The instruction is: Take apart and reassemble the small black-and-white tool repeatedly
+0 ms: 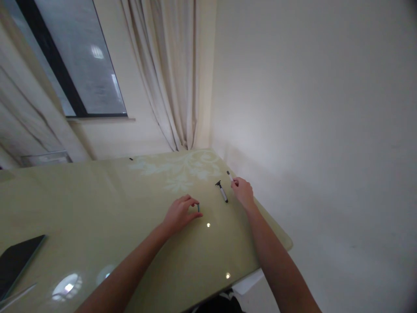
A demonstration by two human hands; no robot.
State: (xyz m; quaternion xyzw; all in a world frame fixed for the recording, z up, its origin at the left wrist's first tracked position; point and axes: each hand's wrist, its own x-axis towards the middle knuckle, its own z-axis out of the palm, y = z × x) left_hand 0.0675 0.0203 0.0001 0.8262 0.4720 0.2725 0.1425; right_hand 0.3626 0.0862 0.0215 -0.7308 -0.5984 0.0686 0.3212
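Observation:
My left hand is over the glossy table, thumb and index finger closed on the two ends of a small thin dark-blue piece. What kind of piece it is, I cannot make out. Farther right, near the table's edge by the wall, my right hand grips a slim white stick with a dark tip that points up and away. Between the hands lies a razor with a dark head and a pale handle, apart from both.
The pale yellow-green table has a white floral pattern and runs along the wall at right. A dark flat panel lies at the left edge. One small dark object sits at the back. Curtains hang behind.

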